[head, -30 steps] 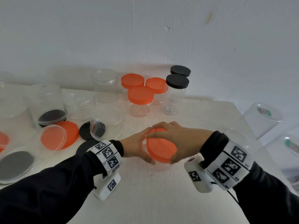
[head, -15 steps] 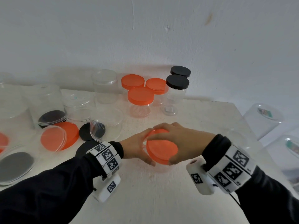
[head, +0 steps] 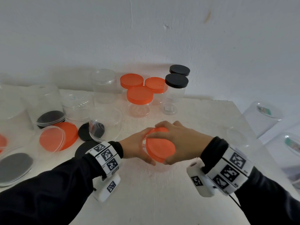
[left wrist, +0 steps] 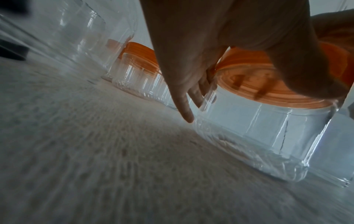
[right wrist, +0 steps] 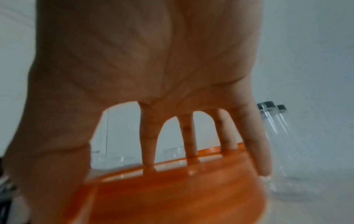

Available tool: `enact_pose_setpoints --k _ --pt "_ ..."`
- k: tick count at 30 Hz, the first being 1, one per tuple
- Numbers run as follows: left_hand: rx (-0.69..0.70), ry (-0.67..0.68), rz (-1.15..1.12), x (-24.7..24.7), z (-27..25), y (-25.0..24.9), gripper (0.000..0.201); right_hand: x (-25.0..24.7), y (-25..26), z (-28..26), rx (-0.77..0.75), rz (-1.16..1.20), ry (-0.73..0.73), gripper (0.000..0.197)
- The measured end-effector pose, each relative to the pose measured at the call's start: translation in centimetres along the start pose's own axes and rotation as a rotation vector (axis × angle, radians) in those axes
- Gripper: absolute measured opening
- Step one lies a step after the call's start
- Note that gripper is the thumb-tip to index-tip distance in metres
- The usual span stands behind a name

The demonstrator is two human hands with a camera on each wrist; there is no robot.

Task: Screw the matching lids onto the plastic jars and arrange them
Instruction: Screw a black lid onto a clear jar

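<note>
A clear plastic jar (left wrist: pixel 268 136) stands on the white table, near the middle. An orange lid (head: pixel 159 148) sits on its mouth, tilted toward me in the head view. My left hand (head: pixel 138 148) grips the jar's left side, thumb in front and fingers (left wrist: pixel 193 94) against the wall below the lid (left wrist: pixel 258 84). My right hand (head: pixel 181 140) covers the lid from above and the right, its spread fingers (right wrist: pixel 188 136) curled over the lid's rim (right wrist: pixel 182 189). Both hands hide most of the jar in the head view.
Three orange-lidded jars (head: pixel 140 95) and two black-lidded jars (head: pixel 176 80) stand by the back wall. Open clear jars (head: pixel 103 85), a loose orange lid (head: pixel 69 133) and black lids (head: pixel 83 132) crowd the left. Beyond the table's right edge (head: pixel 243 120) lie more clear jars (head: pixel 263 116).
My right wrist has shifted slightly while its hand stays on the orange lid. The left hand and the jar keep their place.
</note>
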State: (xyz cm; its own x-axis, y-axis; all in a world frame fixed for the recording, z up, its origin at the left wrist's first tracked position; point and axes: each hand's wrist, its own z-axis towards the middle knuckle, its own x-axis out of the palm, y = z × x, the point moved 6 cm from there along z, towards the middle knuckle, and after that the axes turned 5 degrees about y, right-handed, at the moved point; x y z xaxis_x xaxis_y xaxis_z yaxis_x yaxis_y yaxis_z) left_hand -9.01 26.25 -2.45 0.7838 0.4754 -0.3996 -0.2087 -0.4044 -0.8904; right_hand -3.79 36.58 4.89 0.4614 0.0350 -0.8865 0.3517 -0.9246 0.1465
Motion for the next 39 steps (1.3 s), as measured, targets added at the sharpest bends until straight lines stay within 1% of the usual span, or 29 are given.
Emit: enact_pose_setpoints --k 3,6,9,14,18,20,23,25,27,30,32,34,36,39 --pt "0.001 0.003 0.0 -0.1 0.0 0.0 0.092 -0.1 0.2 0.0 0.067 -0.072 -0.112 0.082" --pt "-0.002 0.019 -0.003 0.0 -0.1 -0.1 0.091 -0.1 0.4 -0.2 0.09 -0.127 -0.181 0.085" --pt "0.003 0.015 0.018 0.0 -0.1 -0.2 0.091 0.0 0.5 -0.4 0.091 -0.136 -0.199 0.087" --pt "0.007 0.012 0.114 0.3 -0.3 -0.5 0.089 0.3 0.7 -0.6 0.097 -0.138 -0.204 0.088" --pt "0.012 0.001 0.057 0.4 -0.5 -0.5 0.088 0.3 0.6 -0.6 0.1 -0.131 -0.204 0.089" --pt "0.025 -0.018 0.048 0.6 -0.7 -0.4 0.091 0.4 0.5 -0.7 0.096 -0.114 -0.196 0.089" --pt "0.042 -0.074 0.057 0.6 -0.8 -0.3 0.104 0.9 0.1 -0.8 0.073 -0.043 -0.205 0.084" --pt "0.038 -0.084 -0.026 0.5 -0.8 0.1 0.111 1.1 -0.1 -0.9 0.059 0.017 -0.217 0.079" --pt "0.045 -0.098 -0.1 0.1 -0.9 0.6 0.11 1.1 -0.4 -1.0 0.054 0.005 -0.259 0.071" --pt "0.05 -0.202 -0.17 -1.2 -0.9 1.1 0.103 0.5 -0.5 -0.8 0.052 -0.043 -0.397 0.056" --pt "0.053 -0.304 -0.169 -1.9 -0.9 1.1 0.088 0.2 -0.6 -0.5 0.027 -0.097 -0.52 0.05" --pt "0.062 -0.415 -0.12 -2.4 -0.7 1.0 0.076 0.5 -1.2 0.1 0.034 -0.126 -0.604 0.048" --pt "0.064 -0.495 -0.07 -2.6 -0.3 0.7 0.075 0.6 -1.5 0.8 0.027 -0.136 -0.657 0.048" --pt "0.05 -0.551 -0.067 -2.9 0.8 0.5 0.075 0.6 -2.3 1.7 0.029 -0.107 -0.693 0.048"
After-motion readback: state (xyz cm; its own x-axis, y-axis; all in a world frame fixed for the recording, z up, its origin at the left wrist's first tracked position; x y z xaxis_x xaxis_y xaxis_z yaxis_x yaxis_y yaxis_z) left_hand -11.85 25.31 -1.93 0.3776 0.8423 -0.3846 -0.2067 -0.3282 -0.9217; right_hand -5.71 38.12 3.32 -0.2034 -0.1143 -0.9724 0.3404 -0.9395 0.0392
